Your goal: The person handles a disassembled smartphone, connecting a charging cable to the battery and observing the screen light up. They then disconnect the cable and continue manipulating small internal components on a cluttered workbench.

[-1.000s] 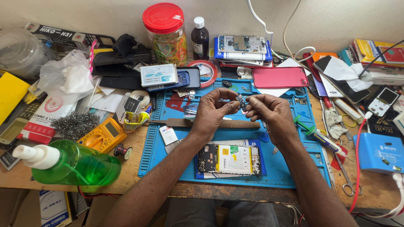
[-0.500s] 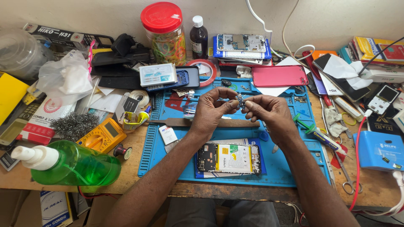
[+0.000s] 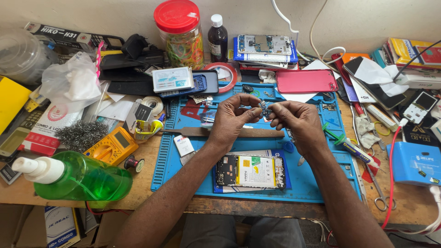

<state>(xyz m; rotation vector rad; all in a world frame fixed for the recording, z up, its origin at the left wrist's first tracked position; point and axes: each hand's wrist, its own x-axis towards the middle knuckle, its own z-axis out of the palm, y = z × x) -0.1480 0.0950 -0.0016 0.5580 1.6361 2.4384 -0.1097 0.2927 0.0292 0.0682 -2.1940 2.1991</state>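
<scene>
Both my hands meet above the blue work mat (image 3: pixel 317 183). My left hand (image 3: pixel 235 118) and my right hand (image 3: pixel 294 120) pinch a small dark circuit part (image 3: pixel 263 108) between their fingertips. Below them on the mat lies an opened phone (image 3: pixel 251 171) with its back off, showing a white battery and a circuit board. A flat metal strip (image 3: pixel 262 132) lies across the mat just under my hands.
A green spray bottle (image 3: pixel 78 178) lies at the front left beside a yellow multimeter (image 3: pixel 111 146). A red-lidded jar (image 3: pixel 180 33), a dark bottle (image 3: pixel 217 39), stacked phones (image 3: pixel 262 47) and a pink phone cover (image 3: pixel 306 81) stand behind. Scissors (image 3: pixel 377 188) and a blue box (image 3: pixel 417 163) sit right.
My hands stay together over the mat, with only slight shifts of the fingers on the small part. Everything else is where it was.
</scene>
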